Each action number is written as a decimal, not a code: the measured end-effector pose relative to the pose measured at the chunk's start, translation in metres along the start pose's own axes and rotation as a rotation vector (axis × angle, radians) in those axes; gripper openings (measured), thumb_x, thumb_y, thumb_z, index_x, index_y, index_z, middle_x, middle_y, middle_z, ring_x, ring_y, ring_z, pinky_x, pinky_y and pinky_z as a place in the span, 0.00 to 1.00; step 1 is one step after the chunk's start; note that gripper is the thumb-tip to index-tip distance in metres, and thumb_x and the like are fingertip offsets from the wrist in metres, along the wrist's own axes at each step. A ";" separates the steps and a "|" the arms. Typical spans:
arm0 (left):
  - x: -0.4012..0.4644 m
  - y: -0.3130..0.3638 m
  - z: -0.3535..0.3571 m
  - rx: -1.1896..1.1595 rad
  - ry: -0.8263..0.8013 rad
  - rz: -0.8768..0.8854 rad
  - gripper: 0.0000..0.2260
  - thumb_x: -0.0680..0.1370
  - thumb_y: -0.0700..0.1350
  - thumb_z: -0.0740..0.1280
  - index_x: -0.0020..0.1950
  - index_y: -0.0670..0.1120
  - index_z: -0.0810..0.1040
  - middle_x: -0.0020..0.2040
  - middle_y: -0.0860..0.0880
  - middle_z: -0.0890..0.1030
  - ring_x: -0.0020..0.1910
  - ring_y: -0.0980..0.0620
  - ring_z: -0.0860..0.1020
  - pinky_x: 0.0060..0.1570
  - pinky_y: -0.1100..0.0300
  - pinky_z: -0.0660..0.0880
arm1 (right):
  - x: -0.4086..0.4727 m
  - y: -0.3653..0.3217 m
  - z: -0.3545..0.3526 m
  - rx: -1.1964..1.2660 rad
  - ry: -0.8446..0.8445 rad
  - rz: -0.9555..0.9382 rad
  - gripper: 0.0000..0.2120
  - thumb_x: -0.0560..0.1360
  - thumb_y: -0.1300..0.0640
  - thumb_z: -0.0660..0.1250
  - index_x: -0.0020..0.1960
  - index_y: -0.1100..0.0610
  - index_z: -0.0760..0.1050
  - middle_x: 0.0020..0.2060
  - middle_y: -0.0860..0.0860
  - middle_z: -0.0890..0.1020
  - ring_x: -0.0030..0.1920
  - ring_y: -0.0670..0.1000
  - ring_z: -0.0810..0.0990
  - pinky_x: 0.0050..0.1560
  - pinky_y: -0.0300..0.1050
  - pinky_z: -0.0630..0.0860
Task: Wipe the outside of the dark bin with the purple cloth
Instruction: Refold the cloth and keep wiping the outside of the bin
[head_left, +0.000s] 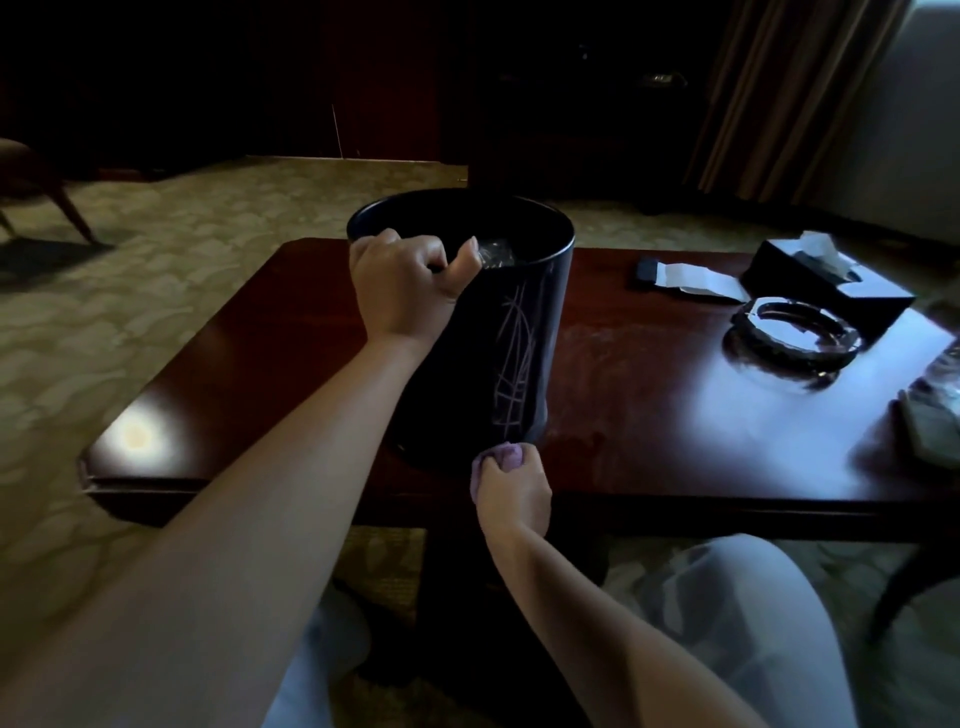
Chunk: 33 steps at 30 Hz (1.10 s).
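Left hand (402, 275) grips the rim of the stiff, probably light bin (511, 358); right hand (511, 491) pinches the soft bunched cloth (506, 454) against its base.

A single wide-angle view from a camera worn on the person's head, looking forward and down. It sits close above a glossy dark red wooden worktop (649, 374), whose near edge crosses the lower middle of the frame. Both bare forearms reach in from the bottom edge, very near the lens. Patterned pale green carpet (156, 218) and a dim room recede toward the top. Edges curve with lens distortion.
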<state>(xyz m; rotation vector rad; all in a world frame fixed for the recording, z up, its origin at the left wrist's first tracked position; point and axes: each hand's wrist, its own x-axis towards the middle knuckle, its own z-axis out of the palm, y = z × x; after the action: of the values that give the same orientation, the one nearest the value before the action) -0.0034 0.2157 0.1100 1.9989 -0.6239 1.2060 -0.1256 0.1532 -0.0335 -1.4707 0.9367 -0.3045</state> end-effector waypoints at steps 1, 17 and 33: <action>0.000 0.000 0.000 0.003 0.004 0.003 0.23 0.74 0.57 0.60 0.22 0.47 0.63 0.20 0.54 0.62 0.26 0.52 0.67 0.44 0.57 0.63 | 0.001 -0.001 -0.004 -0.027 0.003 -0.010 0.04 0.73 0.49 0.62 0.43 0.47 0.74 0.36 0.46 0.82 0.38 0.48 0.81 0.42 0.47 0.78; -0.002 0.001 0.001 0.016 0.027 0.003 0.23 0.75 0.57 0.60 0.23 0.48 0.63 0.21 0.53 0.63 0.27 0.53 0.67 0.44 0.57 0.63 | 0.034 -0.002 -0.030 -0.123 -0.144 -0.128 0.07 0.70 0.50 0.61 0.42 0.50 0.76 0.31 0.49 0.83 0.31 0.52 0.81 0.36 0.51 0.80; -0.001 0.003 -0.001 0.019 -0.009 -0.012 0.22 0.75 0.55 0.59 0.24 0.47 0.63 0.22 0.52 0.63 0.28 0.51 0.67 0.45 0.57 0.62 | 0.048 -0.008 -0.051 0.036 -0.367 -0.190 0.11 0.74 0.70 0.60 0.40 0.55 0.71 0.30 0.55 0.77 0.25 0.51 0.70 0.25 0.41 0.65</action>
<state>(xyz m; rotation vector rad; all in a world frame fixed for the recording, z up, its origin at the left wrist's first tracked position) -0.0067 0.2146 0.1099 2.0216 -0.6056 1.2007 -0.1280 0.0825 -0.0342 -1.5207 0.4968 -0.1794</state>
